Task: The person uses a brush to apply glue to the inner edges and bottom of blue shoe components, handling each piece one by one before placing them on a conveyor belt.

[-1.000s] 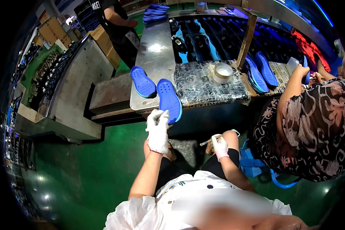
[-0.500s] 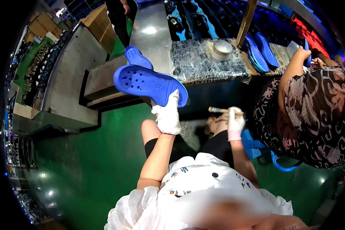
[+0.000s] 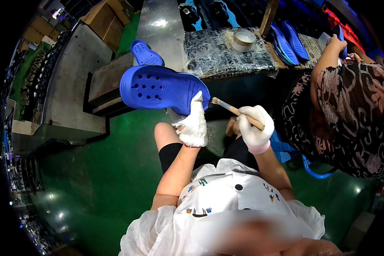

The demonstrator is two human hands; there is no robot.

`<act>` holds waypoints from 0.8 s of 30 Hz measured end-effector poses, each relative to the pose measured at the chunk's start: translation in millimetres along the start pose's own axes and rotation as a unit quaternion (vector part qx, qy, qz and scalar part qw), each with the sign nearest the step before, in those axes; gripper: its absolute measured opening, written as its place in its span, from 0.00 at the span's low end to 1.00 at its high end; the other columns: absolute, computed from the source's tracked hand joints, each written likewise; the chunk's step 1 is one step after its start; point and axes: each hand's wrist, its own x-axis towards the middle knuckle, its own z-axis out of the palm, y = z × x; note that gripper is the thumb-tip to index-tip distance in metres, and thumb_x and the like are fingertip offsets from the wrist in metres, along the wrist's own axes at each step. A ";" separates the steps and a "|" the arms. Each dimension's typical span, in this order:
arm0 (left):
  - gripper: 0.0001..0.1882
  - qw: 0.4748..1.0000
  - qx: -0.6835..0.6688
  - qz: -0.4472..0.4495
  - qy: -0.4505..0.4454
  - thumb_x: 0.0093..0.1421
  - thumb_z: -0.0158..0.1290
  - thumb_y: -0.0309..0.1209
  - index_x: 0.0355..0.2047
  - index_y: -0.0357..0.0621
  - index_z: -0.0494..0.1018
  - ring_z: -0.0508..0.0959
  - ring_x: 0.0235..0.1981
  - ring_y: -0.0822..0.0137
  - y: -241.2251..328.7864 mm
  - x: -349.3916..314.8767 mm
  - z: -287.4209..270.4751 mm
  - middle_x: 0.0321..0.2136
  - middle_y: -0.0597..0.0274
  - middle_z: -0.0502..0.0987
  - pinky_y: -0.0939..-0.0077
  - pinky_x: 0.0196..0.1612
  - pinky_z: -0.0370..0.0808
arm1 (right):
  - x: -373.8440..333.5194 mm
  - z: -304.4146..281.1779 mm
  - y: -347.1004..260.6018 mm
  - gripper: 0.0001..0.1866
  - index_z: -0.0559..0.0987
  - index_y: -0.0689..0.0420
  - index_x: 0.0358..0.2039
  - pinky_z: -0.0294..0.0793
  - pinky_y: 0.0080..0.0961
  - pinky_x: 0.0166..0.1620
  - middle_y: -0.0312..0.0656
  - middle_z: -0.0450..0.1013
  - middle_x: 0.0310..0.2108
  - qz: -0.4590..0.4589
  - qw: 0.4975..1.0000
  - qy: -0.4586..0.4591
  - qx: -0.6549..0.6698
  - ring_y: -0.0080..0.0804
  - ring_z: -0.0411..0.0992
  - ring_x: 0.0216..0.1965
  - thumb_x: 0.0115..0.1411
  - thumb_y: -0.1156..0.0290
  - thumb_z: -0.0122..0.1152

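We've got the blue sole (image 3: 151, 87) up in front of the table (image 3: 160, 23), left hand (image 3: 194, 126) fingers pinching its heel, right hand (image 3: 255, 124) fingers wrapped round a brush (image 3: 234, 110); probably light, bendy foam, so heel-edge grip suits.

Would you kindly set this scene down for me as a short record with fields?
Left hand: gloved in white, gripping the held sole by its narrower end, thumb on the inside
Right hand: gloved in white, holding the brush
Bristles: pointing at the held sole's narrower end; contact unclear
Bench: metal, with another blue sole near its end
Tub: round, on the plastic-covered surface
Co-worker: at the right, in a patterned top
Floor: green
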 end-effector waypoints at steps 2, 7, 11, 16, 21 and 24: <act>0.36 1.000 -0.028 -0.006 -0.002 0.52 0.65 0.29 0.57 0.35 0.60 0.72 0.48 0.65 -3.7 2.0 1.1 0.50 0.54 0.70 0.70 0.51 0.72 | 2.1 -2.0 -2.1 0.12 0.77 0.62 0.32 0.65 0.25 0.22 0.41 0.72 0.21 -0.004 1.000 0.010 0.004 0.33 0.67 0.19 0.45 0.86 0.63; 0.33 0.997 -0.066 -0.027 -0.041 0.53 0.63 0.28 0.57 0.36 0.60 0.73 0.47 0.67 -12.6 1.7 1.9 0.48 0.56 0.71 0.71 0.51 0.72 | 10.1 1.5 -7.9 0.11 0.78 0.61 0.30 0.65 0.24 0.22 0.41 0.72 0.21 -0.004 1.000 -0.023 -0.007 0.32 0.67 0.19 0.45 0.85 0.64; 0.30 0.999 -0.037 -0.009 0.003 0.55 0.61 0.26 0.56 0.37 0.62 0.74 0.43 0.69 -8.4 2.1 2.4 0.46 0.58 0.73 0.72 0.49 0.73 | 6.8 -3.5 -3.3 0.11 0.77 0.60 0.30 0.66 0.25 0.22 0.39 0.73 0.22 -0.025 1.000 0.013 -0.009 0.33 0.67 0.19 0.44 0.85 0.63; 0.28 0.998 -0.048 -0.030 -0.018 0.55 0.61 0.25 0.54 0.37 0.64 0.75 0.41 0.70 -9.5 4.2 0.2 0.44 0.59 0.73 0.73 0.46 0.75 | 9.2 0.7 -7.9 0.10 0.77 0.61 0.28 0.66 0.25 0.21 0.39 0.74 0.23 -0.043 0.998 -0.036 -0.009 0.32 0.68 0.18 0.43 0.85 0.63; 0.26 1.000 0.001 0.011 -0.001 0.55 0.60 0.22 0.53 0.37 0.64 0.76 0.39 0.71 -5.9 -1.0 4.3 0.42 0.60 0.74 0.75 0.44 0.76 | 11.2 -4.0 -6.4 0.11 0.77 0.61 0.29 0.66 0.25 0.22 0.39 0.74 0.22 -0.022 1.000 -0.009 -0.010 0.32 0.68 0.19 0.43 0.85 0.64; 0.26 1.000 -0.021 -0.004 -0.012 0.55 0.59 0.21 0.53 0.38 0.64 0.76 0.38 0.71 -10.1 -0.3 3.8 0.42 0.60 0.74 0.76 0.43 0.76 | 15.2 -2.7 -5.1 0.11 0.78 0.60 0.29 0.66 0.23 0.22 0.39 0.73 0.21 -0.018 1.000 -0.019 -0.016 0.31 0.68 0.19 0.43 0.84 0.65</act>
